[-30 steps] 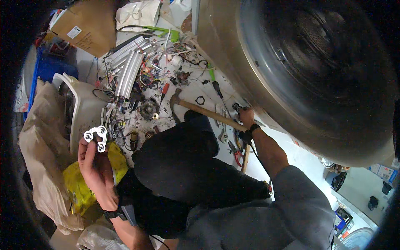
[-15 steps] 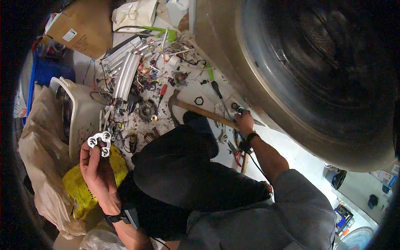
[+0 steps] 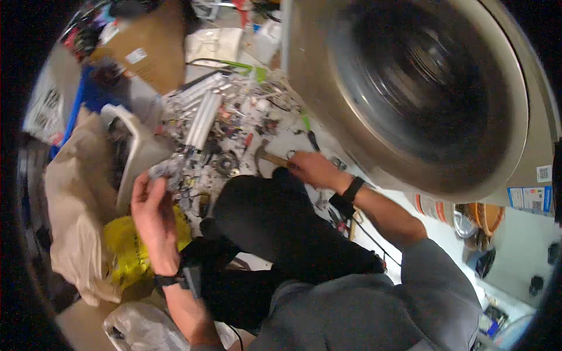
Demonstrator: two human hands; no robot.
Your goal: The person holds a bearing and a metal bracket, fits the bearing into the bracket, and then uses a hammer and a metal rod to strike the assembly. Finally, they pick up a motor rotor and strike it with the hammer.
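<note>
My left hand (image 3: 153, 207) grips a silvery-white three-lobed metal bracket (image 3: 166, 168) by its edge, up in front of the yellow bag; both are smeared by motion. Over the wooden handle of a hammer (image 3: 273, 158) is my right hand (image 3: 319, 169), fingers curled together. Whatever they may hold is hidden by the hand and the blur. A small dark ring (image 3: 291, 154) lies by its fingertips, and small round parts (image 3: 337, 163) lie just right of the hand.
A large machine drum (image 3: 433, 70) fills the upper right. Metal strips (image 3: 205, 120), wires and loose parts cover the floor ahead. A white plastic housing (image 3: 133, 149), beige sack (image 3: 79, 199), yellow bag (image 3: 126, 248) and cardboard box (image 3: 155, 50) stand on the left.
My right hand has moved left from the small round parts beside the machine to above the hammer handle. The bracket in my left hand has tilted and sits lower. The whole view has shifted.
</note>
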